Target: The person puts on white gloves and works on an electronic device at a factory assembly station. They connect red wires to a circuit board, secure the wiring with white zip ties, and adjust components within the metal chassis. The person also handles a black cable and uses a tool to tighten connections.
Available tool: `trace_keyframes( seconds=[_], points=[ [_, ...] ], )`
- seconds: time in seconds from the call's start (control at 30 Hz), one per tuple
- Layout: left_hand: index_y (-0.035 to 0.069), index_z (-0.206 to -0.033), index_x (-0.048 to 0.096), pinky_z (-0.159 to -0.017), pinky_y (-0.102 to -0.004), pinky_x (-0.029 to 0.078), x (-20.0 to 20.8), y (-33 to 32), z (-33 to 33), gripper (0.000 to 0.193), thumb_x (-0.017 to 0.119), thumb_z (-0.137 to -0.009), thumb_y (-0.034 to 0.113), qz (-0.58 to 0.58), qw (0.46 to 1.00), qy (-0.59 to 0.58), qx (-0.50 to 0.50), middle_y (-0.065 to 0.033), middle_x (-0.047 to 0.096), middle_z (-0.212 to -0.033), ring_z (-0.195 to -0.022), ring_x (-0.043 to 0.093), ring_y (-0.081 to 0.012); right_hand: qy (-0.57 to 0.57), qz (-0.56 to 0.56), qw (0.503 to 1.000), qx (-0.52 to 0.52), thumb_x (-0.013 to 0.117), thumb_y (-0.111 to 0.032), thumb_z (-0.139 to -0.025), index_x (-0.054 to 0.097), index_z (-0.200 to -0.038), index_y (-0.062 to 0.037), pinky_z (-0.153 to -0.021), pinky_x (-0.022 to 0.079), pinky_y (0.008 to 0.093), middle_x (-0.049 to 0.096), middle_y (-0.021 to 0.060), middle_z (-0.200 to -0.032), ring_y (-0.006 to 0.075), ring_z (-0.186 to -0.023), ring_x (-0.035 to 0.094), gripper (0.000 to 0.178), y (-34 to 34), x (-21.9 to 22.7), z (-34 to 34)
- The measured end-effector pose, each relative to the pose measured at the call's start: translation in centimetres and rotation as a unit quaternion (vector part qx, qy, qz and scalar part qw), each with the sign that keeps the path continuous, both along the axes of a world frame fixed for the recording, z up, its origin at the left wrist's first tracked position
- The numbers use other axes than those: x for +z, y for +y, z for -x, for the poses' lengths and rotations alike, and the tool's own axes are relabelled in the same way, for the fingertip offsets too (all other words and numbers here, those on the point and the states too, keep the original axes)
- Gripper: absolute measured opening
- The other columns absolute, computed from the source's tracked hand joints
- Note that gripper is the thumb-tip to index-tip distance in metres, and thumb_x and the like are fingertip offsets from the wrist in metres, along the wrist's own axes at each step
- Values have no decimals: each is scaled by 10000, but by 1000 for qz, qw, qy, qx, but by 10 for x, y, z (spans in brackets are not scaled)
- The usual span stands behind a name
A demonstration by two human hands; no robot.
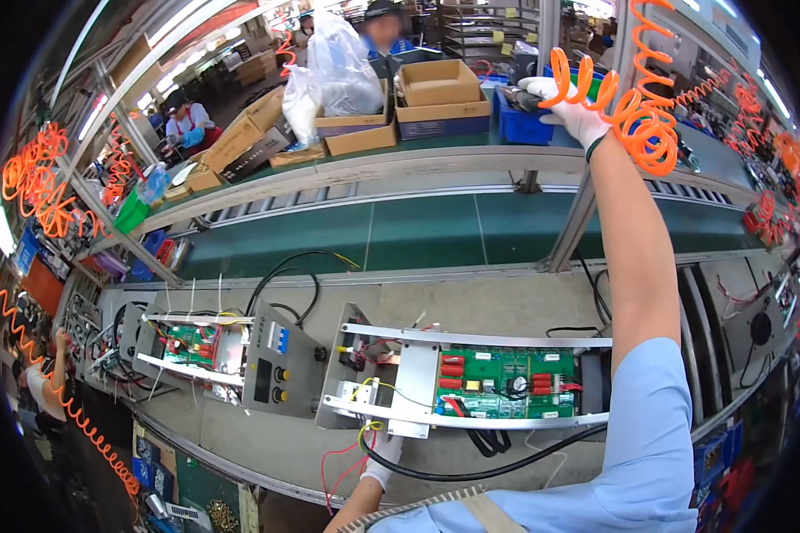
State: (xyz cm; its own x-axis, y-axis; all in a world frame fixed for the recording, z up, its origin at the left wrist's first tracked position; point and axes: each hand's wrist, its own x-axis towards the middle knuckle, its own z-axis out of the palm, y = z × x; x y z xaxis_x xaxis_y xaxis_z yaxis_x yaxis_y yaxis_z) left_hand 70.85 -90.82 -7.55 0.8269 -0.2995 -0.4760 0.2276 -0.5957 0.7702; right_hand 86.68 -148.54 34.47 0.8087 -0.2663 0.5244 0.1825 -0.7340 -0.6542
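Note:
My right arm reaches far up to the shelf, where my white-gloved right hand [571, 108] bends its fingers over a dark grey cylindrical tool [523, 98] at a blue bin [523, 127]. Orange coiled air hose [644, 133] hangs in front of that wrist. Down on the bench, my gloved left hand [384, 458] is at the near side of an open metal chassis [416, 377], beside a yellow-green wire and thin red wires [333, 475]. Its fingertips are hidden beneath the chassis edge. Inside the chassis lies a green circuit board [498, 384] with red parts.
Another open unit [271, 369] with a knobbed front panel stands to the left. Cardboard boxes [440, 115] and plastic bags [342, 71] fill the shelf. A green conveyor [418, 233] runs behind the bench. A black cable [498, 475] crosses the near side. Other people work beyond.

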Motion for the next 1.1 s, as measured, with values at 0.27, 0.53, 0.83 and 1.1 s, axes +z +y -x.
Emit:
trace_keyframes(
  seconds=[0.27, 0.53, 0.83, 1.1],
  points=[
    [12, -1286, 521, -903, -375, 498, -45, -6, -32, 383, 537, -925, 138, -243, 780, -495, -296, -155, 624, -1176, -1108, 597, -256, 45, 79, 978, -189, 633, -253, -834, 377, -1447, -47, -881, 484, 328, 533, 192, -1312, 227, -1009, 621, 695, 18, -5, 47],
    [97, -1201, 623, -900, -554, 420, -30, -15, -18, 348, 462, -947, 273, -282, 847, -392, -221, -201, 642, -1110, -1003, 605, -384, 80, 16, 991, -105, 585, -200, -946, 398, -1470, -86, -1002, 421, 327, 537, 148, -1345, 195, -1118, 556, 567, 133, -57, 244],
    [33, -1185, 596, -945, -478, 452, 64, 49, 26, 473, 531, -932, 427, -106, 974, -73, -185, -229, 625, -1177, -1106, 581, -405, 51, -161, 957, -238, 425, -339, -1040, 349, -1479, -9, -1164, 226, 356, 387, 152, -1509, 233, -1414, 329, 554, 242, -177, 414],
    [-24, -952, 681, -712, -303, 508, -36, 296, 87, 262, 571, -958, 214, 160, 955, 232, 95, -67, 686, -884, -770, 633, -143, 95, -81, 928, -351, 543, -259, -1005, 525, -1327, 68, -1045, 377, 296, 590, 150, -1310, 188, -1191, 538, 460, 236, -189, 398]
  ],
)
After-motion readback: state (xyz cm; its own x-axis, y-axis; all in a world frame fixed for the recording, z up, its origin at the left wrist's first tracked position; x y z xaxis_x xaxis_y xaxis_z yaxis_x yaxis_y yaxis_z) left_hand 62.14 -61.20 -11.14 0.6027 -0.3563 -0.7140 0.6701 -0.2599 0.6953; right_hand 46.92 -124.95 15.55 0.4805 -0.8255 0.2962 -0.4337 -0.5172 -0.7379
